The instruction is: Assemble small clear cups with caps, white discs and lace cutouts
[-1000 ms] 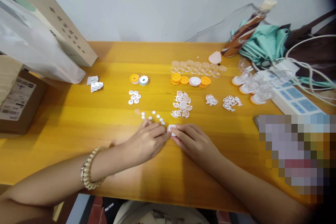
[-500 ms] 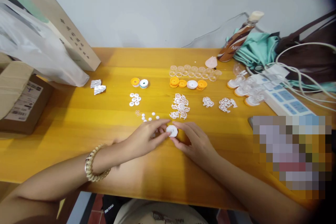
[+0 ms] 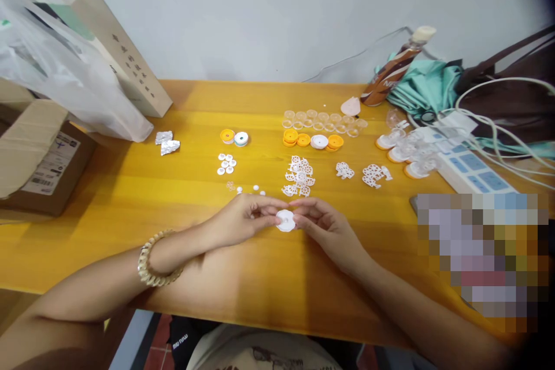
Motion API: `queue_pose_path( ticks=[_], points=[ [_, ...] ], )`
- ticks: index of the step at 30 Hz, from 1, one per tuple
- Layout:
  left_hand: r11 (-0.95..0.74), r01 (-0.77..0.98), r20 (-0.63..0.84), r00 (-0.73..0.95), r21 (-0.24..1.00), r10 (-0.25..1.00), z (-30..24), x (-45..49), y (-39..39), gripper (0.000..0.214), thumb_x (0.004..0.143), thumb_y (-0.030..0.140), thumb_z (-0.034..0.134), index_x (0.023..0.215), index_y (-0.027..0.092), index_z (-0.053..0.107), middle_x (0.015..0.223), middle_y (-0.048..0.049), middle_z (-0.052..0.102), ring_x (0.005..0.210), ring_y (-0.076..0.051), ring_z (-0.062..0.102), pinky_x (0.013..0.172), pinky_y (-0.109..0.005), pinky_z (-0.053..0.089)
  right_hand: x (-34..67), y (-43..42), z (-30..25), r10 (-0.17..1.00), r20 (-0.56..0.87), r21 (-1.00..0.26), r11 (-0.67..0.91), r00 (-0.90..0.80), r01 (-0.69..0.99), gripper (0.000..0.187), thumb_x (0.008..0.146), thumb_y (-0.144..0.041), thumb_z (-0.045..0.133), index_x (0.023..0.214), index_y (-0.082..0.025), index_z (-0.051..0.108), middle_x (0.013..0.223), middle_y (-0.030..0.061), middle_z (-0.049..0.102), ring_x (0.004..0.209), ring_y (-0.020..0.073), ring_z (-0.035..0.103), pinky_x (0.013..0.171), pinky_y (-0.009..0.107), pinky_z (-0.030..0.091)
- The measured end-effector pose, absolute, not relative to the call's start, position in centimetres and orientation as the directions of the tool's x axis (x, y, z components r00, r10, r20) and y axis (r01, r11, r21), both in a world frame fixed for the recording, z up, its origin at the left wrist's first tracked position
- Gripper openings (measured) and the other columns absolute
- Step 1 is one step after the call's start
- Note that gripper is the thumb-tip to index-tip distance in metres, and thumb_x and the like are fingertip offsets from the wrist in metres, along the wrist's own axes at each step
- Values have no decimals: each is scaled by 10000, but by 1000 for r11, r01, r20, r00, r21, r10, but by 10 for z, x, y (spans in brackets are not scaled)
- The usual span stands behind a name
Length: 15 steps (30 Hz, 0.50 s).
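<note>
Between both hands, above the near part of the table, is a small round white plastic disc (image 3: 285, 221) with a scalloped edge. My left hand (image 3: 249, 217) pinches its left side, thumb on top. At its right side, my right hand (image 3: 323, 228) grips it with the thumb, the other fingers curled behind. Just beyond the hands lie white spoked plastic pieces (image 3: 299, 176) in a cluster. Small white caps (image 3: 226, 164) sit farther left, and a few tiny white pieces (image 3: 255, 188) lie partly hidden behind my left hand.
Orange and white round bases (image 3: 303, 140) stand in a row before clear plastic cups (image 3: 321, 120). Foil pieces (image 3: 167, 143) and a cardboard box (image 3: 52, 167) are left. At right are clear-domed pieces (image 3: 405, 150), a power strip (image 3: 477, 165), cables and a bottle (image 3: 396, 66).
My right thumb has moved up from below the disc onto its right edge. The disc now faces up more fully. The camera view has shifted slightly.
</note>
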<state>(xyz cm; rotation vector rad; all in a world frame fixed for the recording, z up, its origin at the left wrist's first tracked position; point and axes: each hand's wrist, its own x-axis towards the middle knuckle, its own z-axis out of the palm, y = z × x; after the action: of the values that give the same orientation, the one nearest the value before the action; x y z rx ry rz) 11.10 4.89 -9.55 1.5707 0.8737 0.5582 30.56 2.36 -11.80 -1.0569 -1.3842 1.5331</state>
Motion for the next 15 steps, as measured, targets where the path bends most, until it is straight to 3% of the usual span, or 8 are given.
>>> queue_pose_path(
  ticks=[3, 8, 12, 15],
  points=[
    [-74, 255, -85, 560, 964, 824, -93, 108, 51, 276, 817, 202, 545, 1085, 135, 545, 830, -55, 670, 742, -121, 617, 701, -269, 490, 306, 24, -117, 926, -160, -975, -202, -342, -91, 215, 764, -309, 624, 945, -212, 561, 696, -20, 640, 671, 124, 626, 695, 288, 510],
    [-116, 250, -36, 532, 961, 846, -92, 109, 51, 212, 819, 209, 544, 1013, 124, 545, 827, -56, 658, 736, -112, 618, 702, -264, 498, 302, 19, -118, 846, -265, -907, -381, -464, -177, 287, 693, -279, 698, 928, -208, 549, 735, -3, 676, 699, 140, 657, 715, 310, 515],
    [-174, 252, 19, 517, 952, 856, -94, 111, 51, 185, 822, 194, 540, 991, 120, 558, 863, -64, 650, 763, -109, 616, 710, -251, 504, 300, 17, -118, 812, -316, -879, -445, -491, -170, 300, 668, -256, 713, 934, -199, 585, 758, 7, 693, 727, 145, 668, 730, 298, 510],
    [-315, 325, 128, 487, 892, 864, -92, 107, 56, 186, 832, 211, 536, 994, 130, 575, 899, -64, 642, 788, -112, 604, 717, -251, 494, 302, 20, -119, 829, -339, -877, -450, -444, -170, 269, 657, -250, 722, 900, -187, 625, 804, 18, 703, 731, 130, 663, 746, 275, 503]
  ],
)
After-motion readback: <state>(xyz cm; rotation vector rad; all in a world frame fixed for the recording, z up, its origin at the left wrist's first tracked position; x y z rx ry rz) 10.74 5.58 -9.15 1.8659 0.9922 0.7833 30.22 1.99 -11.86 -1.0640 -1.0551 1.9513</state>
